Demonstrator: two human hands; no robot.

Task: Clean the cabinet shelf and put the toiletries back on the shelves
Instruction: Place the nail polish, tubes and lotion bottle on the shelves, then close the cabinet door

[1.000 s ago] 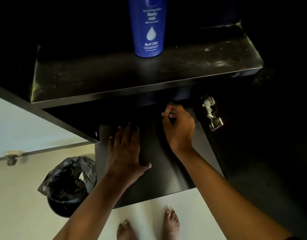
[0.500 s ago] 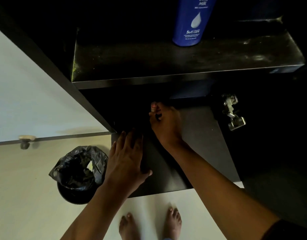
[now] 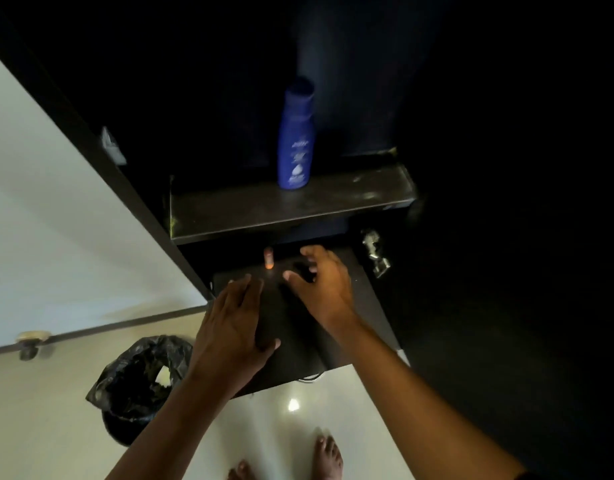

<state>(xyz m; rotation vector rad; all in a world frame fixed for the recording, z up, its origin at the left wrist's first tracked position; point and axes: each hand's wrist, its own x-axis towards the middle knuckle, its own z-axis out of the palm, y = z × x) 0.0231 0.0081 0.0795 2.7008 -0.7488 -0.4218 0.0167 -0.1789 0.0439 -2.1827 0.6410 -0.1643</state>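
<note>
so our right hand (image 3: 328,289) just let go of the little tube (image 3: 268,259), now upright on the lower shelf (image 3: 364,306), fingers spread empty like the left hand (image 3: 234,323), one more toiletry back

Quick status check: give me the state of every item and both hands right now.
Blue lotion bottle: upright on upper shelf.
Small tube: upright on lower shelf, untouched.
Left hand: open, flat on lower shelf.
Right hand: open, empty.
Cabinet door: open.
Bin: bag-lined, open.
</note>
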